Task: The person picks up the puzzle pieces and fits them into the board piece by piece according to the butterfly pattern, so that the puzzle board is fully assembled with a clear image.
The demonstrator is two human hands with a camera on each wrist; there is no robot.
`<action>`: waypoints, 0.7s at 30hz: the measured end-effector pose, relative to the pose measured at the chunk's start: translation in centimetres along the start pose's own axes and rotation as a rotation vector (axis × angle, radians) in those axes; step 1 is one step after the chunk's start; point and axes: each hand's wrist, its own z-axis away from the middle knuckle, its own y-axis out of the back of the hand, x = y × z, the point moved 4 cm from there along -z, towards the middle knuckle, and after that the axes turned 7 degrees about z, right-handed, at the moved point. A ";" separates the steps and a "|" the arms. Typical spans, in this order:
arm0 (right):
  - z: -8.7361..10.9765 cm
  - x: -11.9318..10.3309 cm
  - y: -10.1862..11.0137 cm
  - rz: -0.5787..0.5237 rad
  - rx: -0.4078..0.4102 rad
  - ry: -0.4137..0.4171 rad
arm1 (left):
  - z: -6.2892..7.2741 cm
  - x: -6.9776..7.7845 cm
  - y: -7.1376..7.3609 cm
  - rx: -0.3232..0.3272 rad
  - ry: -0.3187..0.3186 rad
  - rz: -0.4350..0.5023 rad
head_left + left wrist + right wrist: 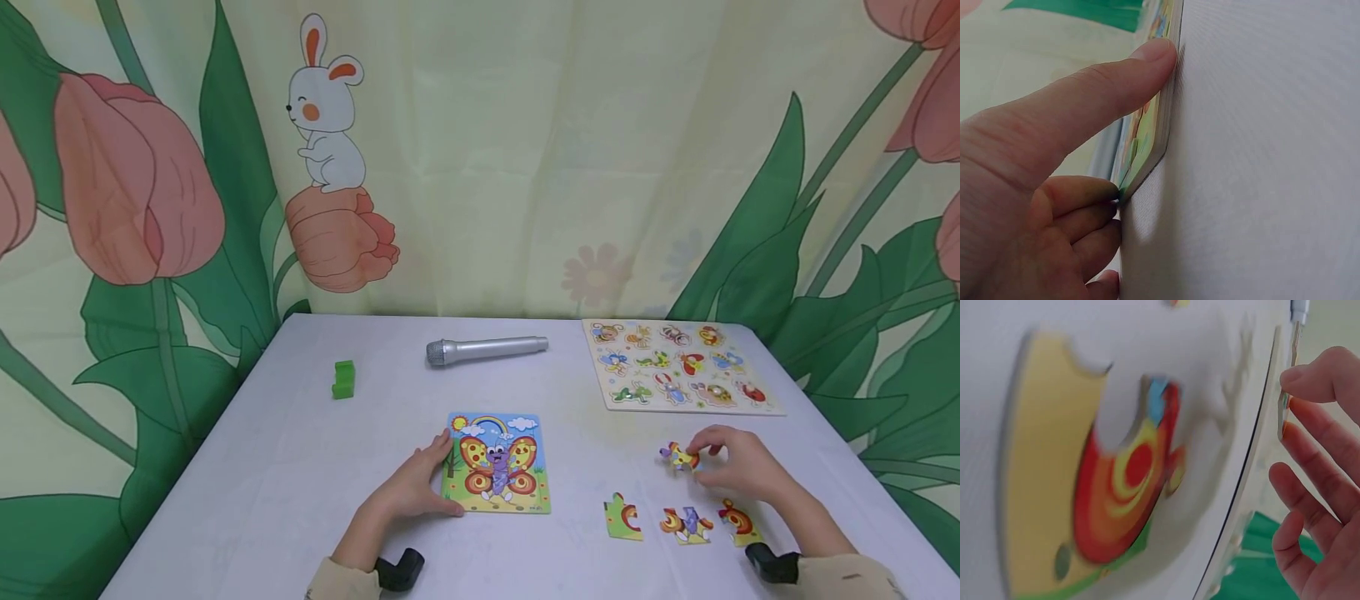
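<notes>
My left hand [416, 479] holds a square butterfly puzzle board [538, 492] by its near left corner. The thumb rests on the board's near edge and the fingertips touch its left edge, as the left wrist view also shows. On the right, my right hand [738, 467] pinches a colourful jigsaw piece [681, 457] between thumb and fingers, just above the table. Nearer me lie loose jigsaw pieces: a green one with a red curve [621, 517], one with orange and purple [686, 526], and one with a red-orange swirl [738, 522], large and blurred in the right wrist view.
A white-topped table [300, 467] bears everything. Behind the butterfly board lies a silver microphone [491, 349]. A green block [343, 380] stands at the left. An insect peg puzzle board [678, 367] lies at the back right. A printed curtain [525, 167] hangs behind.
</notes>
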 end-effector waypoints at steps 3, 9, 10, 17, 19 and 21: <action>-0.4 -1.3 -0.1 -0.009 0.020 0.042 | 0.1 0.0 0.0 0.000 -0.003 0.005; -1.7 -4.1 -0.5 -0.027 0.058 0.131 | 0.0 0.0 0.0 0.002 -0.012 -0.002; -1.9 -4.6 -0.6 -0.033 0.057 0.142 | 0.0 0.0 0.0 0.002 -0.012 -0.002; -3.2 -8.6 -1.6 -0.094 0.035 0.244 | -0.1 -0.1 0.0 -0.002 -0.005 -0.005; -3.6 -9.5 -2.1 -0.105 0.029 0.266 | -0.1 0.0 0.0 -0.001 -0.001 -0.003; -4.0 -10.5 -2.6 -0.111 0.020 0.297 | -0.1 0.0 0.0 -0.001 0.002 -0.001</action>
